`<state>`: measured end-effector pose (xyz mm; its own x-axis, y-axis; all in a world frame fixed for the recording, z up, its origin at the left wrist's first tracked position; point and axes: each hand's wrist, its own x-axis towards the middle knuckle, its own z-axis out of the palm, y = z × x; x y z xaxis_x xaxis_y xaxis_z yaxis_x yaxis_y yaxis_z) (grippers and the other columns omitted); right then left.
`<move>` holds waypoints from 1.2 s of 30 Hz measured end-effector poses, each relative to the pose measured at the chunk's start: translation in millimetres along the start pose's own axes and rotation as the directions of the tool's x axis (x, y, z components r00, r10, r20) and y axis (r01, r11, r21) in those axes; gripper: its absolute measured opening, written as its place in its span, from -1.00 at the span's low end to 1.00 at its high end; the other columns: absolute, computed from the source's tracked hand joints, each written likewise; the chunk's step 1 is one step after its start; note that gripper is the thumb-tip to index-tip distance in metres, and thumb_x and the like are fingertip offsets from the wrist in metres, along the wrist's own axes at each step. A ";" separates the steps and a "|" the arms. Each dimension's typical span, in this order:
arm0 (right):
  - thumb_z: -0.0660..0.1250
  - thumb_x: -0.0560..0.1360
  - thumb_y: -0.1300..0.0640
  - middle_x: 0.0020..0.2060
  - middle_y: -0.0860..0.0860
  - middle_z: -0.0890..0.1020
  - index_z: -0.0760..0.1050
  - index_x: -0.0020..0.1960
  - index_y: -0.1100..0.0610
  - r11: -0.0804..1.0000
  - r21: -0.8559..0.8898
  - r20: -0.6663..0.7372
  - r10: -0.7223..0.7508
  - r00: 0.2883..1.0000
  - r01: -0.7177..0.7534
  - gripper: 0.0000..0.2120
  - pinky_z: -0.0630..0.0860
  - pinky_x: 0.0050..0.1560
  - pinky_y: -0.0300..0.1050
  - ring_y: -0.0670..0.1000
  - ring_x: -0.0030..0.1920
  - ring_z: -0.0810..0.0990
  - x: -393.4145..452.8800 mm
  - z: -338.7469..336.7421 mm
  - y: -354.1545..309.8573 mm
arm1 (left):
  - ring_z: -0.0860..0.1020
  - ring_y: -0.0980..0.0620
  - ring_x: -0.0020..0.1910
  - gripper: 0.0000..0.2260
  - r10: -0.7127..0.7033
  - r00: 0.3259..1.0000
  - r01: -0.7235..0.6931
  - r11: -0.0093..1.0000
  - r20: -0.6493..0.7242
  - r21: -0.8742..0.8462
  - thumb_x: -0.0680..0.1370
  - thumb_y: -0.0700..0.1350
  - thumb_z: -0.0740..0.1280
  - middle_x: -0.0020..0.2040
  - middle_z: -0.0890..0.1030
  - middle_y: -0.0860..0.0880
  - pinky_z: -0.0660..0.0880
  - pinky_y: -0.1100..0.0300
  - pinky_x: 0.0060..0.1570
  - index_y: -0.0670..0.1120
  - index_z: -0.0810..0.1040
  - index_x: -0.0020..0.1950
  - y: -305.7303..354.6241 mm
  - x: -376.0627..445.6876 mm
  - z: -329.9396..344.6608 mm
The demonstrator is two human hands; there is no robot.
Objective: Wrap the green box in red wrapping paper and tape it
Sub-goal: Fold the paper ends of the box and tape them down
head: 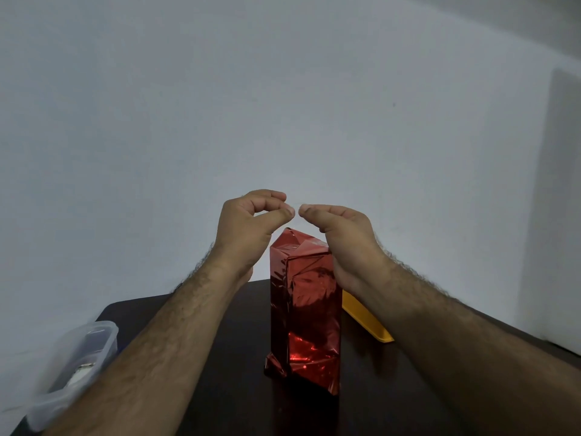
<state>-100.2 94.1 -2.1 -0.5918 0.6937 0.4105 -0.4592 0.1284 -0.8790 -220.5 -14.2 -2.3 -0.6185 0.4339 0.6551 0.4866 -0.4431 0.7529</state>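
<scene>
Box: the box stands upright at lower centre of the frame, on the dark desk, fully covered in shiny red wrapping paper; no green shows. Paper is folded over its top end and flares in a crumpled flap at the lower left corner.
Left hand: the left hand is raised above and left of the box top, clear of it, thumb and forefinger tips pressed together in a pinch. Whether anything thin is held between them cannot be told.
Right hand: the right hand is raised just right of the box top, fingers curled, tips close to the left hand's pinch; its heel overlaps the box's upper right edge in view. What it holds, if anything, cannot be told.
Yellow object: a flat yellow piece lies on the desk right of the box, partly hidden by the right forearm.
Container: a clear plastic container sits at the lower left, blurred.
Background: a plain pale wall fills the upper frame.
</scene>
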 end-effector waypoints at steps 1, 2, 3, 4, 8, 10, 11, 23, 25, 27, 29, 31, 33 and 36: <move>0.53 0.52 0.21 -0.26 -0.19 0.75 0.73 0.02 0.18 1.000 -0.014 -0.003 0.009 1.000 -0.009 -0.91 0.47 -0.25 -0.46 -0.40 -0.30 0.62 -1.4 0.6 -0.7 | 0.65 0.21 0.16 -0.93 0.003 1.000 -0.003 1.000 0.011 0.016 0.53 -0.23 0.54 0.13 0.71 0.11 0.47 0.24 0.06 -0.14 0.74 -0.15 -0.4 0.3 0.1; 0.53 0.52 0.20 -0.28 -0.20 0.74 0.73 0.03 0.18 1.000 -0.022 0.001 0.019 1.000 -0.019 -0.89 0.47 -0.21 -0.42 -0.39 -0.30 0.62 -2.6 0.7 -0.9 | 0.63 0.23 0.15 -0.91 0.012 1.000 -0.013 0.999 0.019 0.035 0.55 -0.23 0.52 0.14 0.69 0.13 0.46 0.27 0.05 -0.13 0.72 -0.16 -0.9 -0.3 0.8; 0.54 0.51 0.19 -0.30 -0.22 0.73 0.73 0.03 0.18 0.999 -0.026 0.005 0.036 0.999 -0.036 -0.89 0.46 -0.17 -0.37 -0.38 -0.30 0.63 -4.2 0.8 -2.0 | 0.62 0.26 0.15 -0.89 0.025 0.999 -0.026 0.998 0.026 0.055 0.56 -0.23 0.49 0.16 0.67 0.14 0.45 0.32 0.03 -0.11 0.70 -0.16 -1.1 -1.1 2.0; 0.55 0.50 0.18 -0.33 -0.24 0.72 0.73 0.02 0.16 0.998 -0.021 0.010 0.058 0.998 -0.058 -0.89 0.45 -0.14 -0.32 -0.34 -0.28 0.65 -5.2 0.4 -2.7 | 0.59 0.28 0.16 -0.88 0.041 0.999 -0.044 0.996 0.033 0.078 0.58 -0.22 0.48 0.17 0.65 0.16 0.44 0.39 0.00 -0.09 0.69 -0.16 -1.1 -2.7 3.6; 0.63 0.41 0.09 -0.22 -0.10 0.71 0.72 -0.05 0.15 0.991 -0.016 -0.036 0.132 0.991 -0.132 -0.81 0.55 0.14 -0.06 -0.13 -0.03 0.57 -4.6 -0.6 -6.7 | 0.53 0.26 0.26 -0.88 0.105 0.993 -0.112 0.981 0.053 0.155 0.61 -0.20 0.45 0.22 0.58 0.18 0.43 0.36 0.07 -0.05 0.68 -0.13 -8.0 -5.2 7.4; 0.65 0.40 0.07 -0.17 -0.11 0.66 0.73 -0.08 0.16 0.991 -0.046 -0.082 0.122 0.989 -0.126 -0.80 0.55 0.26 0.05 -0.13 -0.03 0.55 0.2 0.1 -6.7 | 0.51 0.22 0.32 -0.87 0.123 0.991 -0.132 0.973 0.061 0.189 0.61 -0.19 0.45 0.23 0.57 0.20 0.42 0.26 0.14 -0.02 0.68 -0.12 -14.2 -5.9 9.6; 0.64 0.41 0.04 -0.17 -0.15 0.67 0.74 -0.09 0.15 0.991 -0.070 -0.090 0.106 0.990 -0.113 -0.80 0.53 0.26 0.04 -0.16 -0.03 0.55 3.3 0.5 -6.2 | 0.50 0.22 0.32 -0.87 0.125 0.990 -0.135 0.972 0.059 0.195 0.61 -0.19 0.44 0.24 0.56 0.20 0.42 0.25 0.15 -0.02 0.68 -0.12 -16.8 -6.3 10.8; 0.57 0.41 0.03 0.10 -0.06 0.67 0.67 0.08 0.07 0.798 -0.593 0.105 0.213 0.971 -0.111 -0.72 0.52 0.01 -0.12 -0.04 0.12 0.61 63.9 -37.7 12.1 | 0.56 0.09 -0.02 -0.87 -0.291 0.953 0.289 0.957 0.088 0.030 0.55 -0.20 0.42 -0.05 0.72 0.12 0.36 0.13 0.04 -0.07 0.72 -0.16 -11.3 0.9 3.3; 0.59 0.31 -0.07 0.09 -0.04 0.71 0.66 0.06 0.06 0.723 -0.672 0.171 0.362 0.916 -0.161 -0.62 0.56 0.17 0.06 0.06 0.16 0.65 69.6 -40.1 13.2 | 0.49 0.03 -0.08 -0.86 -0.344 0.930 0.336 0.938 0.131 0.083 0.52 -0.12 0.42 -0.08 0.74 0.10 0.30 0.02 0.00 -0.03 0.74 -0.20 -8.5 1.6 -1.6; 0.62 0.33 -0.10 0.07 0.00 0.75 0.67 0.15 0.06 0.678 -0.712 0.190 0.436 0.880 -0.182 -0.54 0.55 0.26 0.16 0.09 0.15 0.69 70.4 -40.8 14.4 | 0.48 0.04 -0.16 -0.89 -0.375 0.911 0.360 0.926 0.170 0.114 0.52 -0.10 0.42 -0.06 0.74 0.04 0.27 0.03 -0.11 -0.02 0.70 -0.19 -6.8 3.8 -6.6; 0.61 0.38 -0.09 0.07 0.04 0.76 0.68 0.18 0.07 0.679 -0.708 0.174 0.436 0.883 -0.195 -0.56 0.55 0.29 0.22 0.11 0.15 0.70 72.5 -40.1 17.2 | 0.51 0.08 -0.27 -0.84 -0.394 0.905 0.377 0.917 0.162 0.127 0.60 -0.14 0.37 -0.13 0.73 -0.01 0.25 0.08 -0.21 0.00 0.61 -0.17 -6.5 8.0 -10.0; 0.61 0.40 -0.05 0.09 0.06 0.74 0.68 0.16 0.08 0.702 -0.679 0.160 0.428 0.890 -0.215 -0.61 0.58 0.25 0.20 0.13 0.13 0.70 75.1 -38.0 21.0 | 0.50 0.12 -0.36 -0.82 -0.398 0.905 0.381 0.915 0.148 0.131 0.64 -0.18 0.36 -0.22 0.69 -0.01 0.25 0.11 -0.26 0.00 0.59 -0.14 -5.3 10.0 -11.9; 0.60 0.40 0.02 0.08 0.05 0.72 0.68 0.11 0.09 0.731 -0.635 0.129 0.422 0.897 -0.252 -0.67 0.60 0.15 0.11 0.10 0.09 0.69 76.9 -35.6 25.3 | 0.50 0.13 -0.38 -0.83 -0.402 0.904 0.381 0.912 0.145 0.155 0.63 -0.17 0.39 -0.25 0.67 0.00 0.26 0.12 -0.26 0.01 0.61 -0.14 -4.7 10.4 -12.7; 0.59 0.41 0.08 0.04 0.06 0.72 0.68 0.03 0.11 0.771 -0.572 0.110 0.411 0.905 -0.281 -0.77 0.58 -0.01 0.03 0.08 0.00 0.68 77.7 -35.2 30.9 | 0.48 0.10 -0.27 -0.86 -0.426 0.893 0.395 0.896 0.144 0.201 0.60 -0.15 0.45 -0.18 0.68 0.06 0.30 0.14 -0.25 0.01 0.66 -0.15 -2.1 9.3 -9.7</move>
<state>-137.1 176.9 -5.9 -0.7973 0.6025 0.0369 0.1909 0.3096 -0.9315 -233.2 -16.8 1.6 -0.6706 0.6895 0.2737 0.3161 -0.0682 0.9463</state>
